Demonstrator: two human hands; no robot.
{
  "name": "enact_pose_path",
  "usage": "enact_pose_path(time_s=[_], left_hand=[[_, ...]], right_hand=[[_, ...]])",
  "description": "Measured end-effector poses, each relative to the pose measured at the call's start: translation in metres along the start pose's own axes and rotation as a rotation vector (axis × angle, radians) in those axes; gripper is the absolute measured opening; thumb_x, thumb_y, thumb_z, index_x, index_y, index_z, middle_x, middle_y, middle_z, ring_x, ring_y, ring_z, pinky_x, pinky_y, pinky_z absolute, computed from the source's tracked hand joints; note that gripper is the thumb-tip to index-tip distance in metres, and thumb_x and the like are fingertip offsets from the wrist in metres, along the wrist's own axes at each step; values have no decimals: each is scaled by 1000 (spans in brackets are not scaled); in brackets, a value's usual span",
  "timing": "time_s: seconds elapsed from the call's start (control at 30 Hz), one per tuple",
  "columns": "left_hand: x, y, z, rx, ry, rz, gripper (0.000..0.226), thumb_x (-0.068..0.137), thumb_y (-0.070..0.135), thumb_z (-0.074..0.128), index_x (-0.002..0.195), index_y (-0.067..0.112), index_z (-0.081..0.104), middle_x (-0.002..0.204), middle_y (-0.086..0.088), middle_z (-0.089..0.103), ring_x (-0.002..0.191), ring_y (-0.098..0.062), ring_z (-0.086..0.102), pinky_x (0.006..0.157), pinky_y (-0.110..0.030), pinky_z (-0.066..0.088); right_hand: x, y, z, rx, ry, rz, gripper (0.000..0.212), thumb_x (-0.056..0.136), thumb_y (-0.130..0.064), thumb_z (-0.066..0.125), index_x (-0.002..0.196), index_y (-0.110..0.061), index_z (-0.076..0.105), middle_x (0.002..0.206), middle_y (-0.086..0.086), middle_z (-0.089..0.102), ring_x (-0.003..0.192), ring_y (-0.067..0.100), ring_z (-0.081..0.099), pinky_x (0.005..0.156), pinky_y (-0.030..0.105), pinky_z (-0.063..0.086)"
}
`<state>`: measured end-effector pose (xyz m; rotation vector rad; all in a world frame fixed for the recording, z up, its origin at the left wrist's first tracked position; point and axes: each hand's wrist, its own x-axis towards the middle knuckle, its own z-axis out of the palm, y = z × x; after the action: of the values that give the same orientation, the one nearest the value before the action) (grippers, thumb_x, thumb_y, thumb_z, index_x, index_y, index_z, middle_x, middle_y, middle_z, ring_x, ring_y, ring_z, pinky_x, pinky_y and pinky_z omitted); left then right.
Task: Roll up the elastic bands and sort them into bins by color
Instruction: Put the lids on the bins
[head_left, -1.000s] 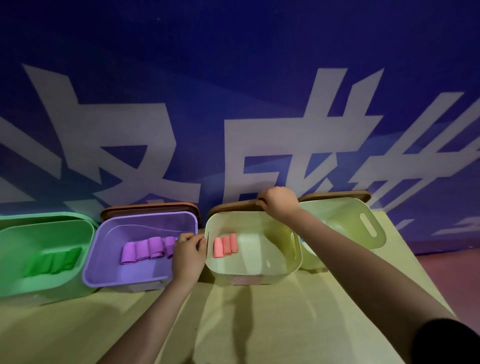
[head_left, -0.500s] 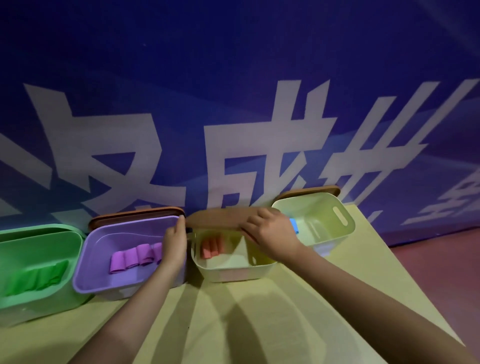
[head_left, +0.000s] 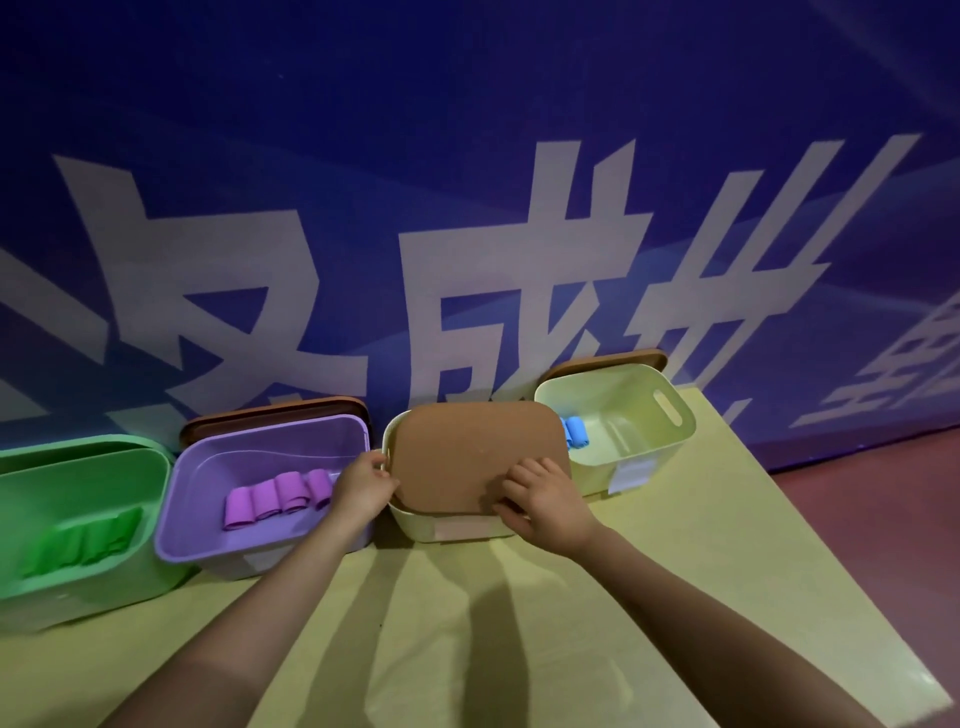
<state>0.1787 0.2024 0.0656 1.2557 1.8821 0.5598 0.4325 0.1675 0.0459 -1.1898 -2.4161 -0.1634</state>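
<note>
Head view, brown lid (head_left: 470, 457) covering cream bin (head_left: 457, 527)

Brown lid (head_left: 475, 457) covers the middle cream bin (head_left: 457, 527), contents fully hidden; right hand (head_left: 548, 506) hides the lid's near right corner, left hand (head_left: 363, 488) hides its left edge and the last purple roll (head_left: 283, 493) end. Green bin (head_left: 78, 519) cut off by the left frame edge, green rolls (head_left: 88, 540) inside too blurred to count. Blue rolls (head_left: 575, 431) in the right cream bin (head_left: 639, 415) partly behind the lid, count unclear; both forearms run out of the bottom edge.
</note>
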Motion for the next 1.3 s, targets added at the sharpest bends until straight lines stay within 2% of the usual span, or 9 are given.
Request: enact_pose_path(time_s=[0.1,0.2,0.27,0.43,0.57,0.73,0.87,0.97,1.3], left_hand=[[-2,-5,1,77,3,35,33,86,10,57,119,8,62,97,-9,67,92,-24,60,70,-27,38],[-6,-3,3,187,24,68,18,85,12,52,91,8,68,91,-16,67,88,-33,61,67,-34,44],[-6,-3,5,226,41,71,18,85,16,51,70,11,60,82,-14,62,84,-35,61,64,-33,44],[-2,-7,8,202,67,54,23,88,23,52,69,16,63,85,-12,64,84,-32,61,71,-32,47],[-3,-6,9,226,80,58,28,90,25,51,64,16,58,82,-13,63,79,-30,60,70,-33,47],[-5,-12,1,280,106,86,23,94,24,49,83,10,63,94,-15,62,85,-31,60,77,-38,52],[-6,-11,-2,299,149,132,23,95,16,47,104,8,67,105,-18,63,91,-32,59,75,-34,48],[-8,-12,-1,286,162,165,35,94,8,44,125,13,60,109,-16,61,92,-30,59,79,-36,51],[0,2,6,420,244,156,26,97,19,46,117,9,59,107,-13,58,92,-26,59,78,-35,50]], right_hand=[[2,6,-1,57,-5,306,22,87,-38,54,87,-19,65,87,-2,58,81,23,54,69,35,43],[10,8,-4,93,-9,752,32,89,-39,52,102,-13,65,108,8,60,102,30,51,82,40,43],[19,4,-5,98,-83,882,38,90,-37,56,118,-10,59,125,13,54,117,32,44,92,41,40],[28,1,-5,178,-126,974,58,90,-34,58,140,-13,38,145,18,32,132,35,29,107,41,31],[26,11,-4,287,-92,995,48,85,-33,62,128,-14,51,123,13,51,113,33,49,96,41,43],[29,14,-5,366,-58,921,42,84,-24,66,123,-13,57,116,9,55,107,26,52,86,29,41],[36,14,4,298,-103,926,47,86,-33,64,128,-16,52,126,11,50,117,27,44,97,34,40],[34,10,10,165,-140,885,47,90,-39,58,130,-16,50,132,12,46,122,28,39,101,35,36],[29,2,22,106,-115,829,45,96,-34,48,137,-15,43,144,19,34,129,33,32,105,37,34]])
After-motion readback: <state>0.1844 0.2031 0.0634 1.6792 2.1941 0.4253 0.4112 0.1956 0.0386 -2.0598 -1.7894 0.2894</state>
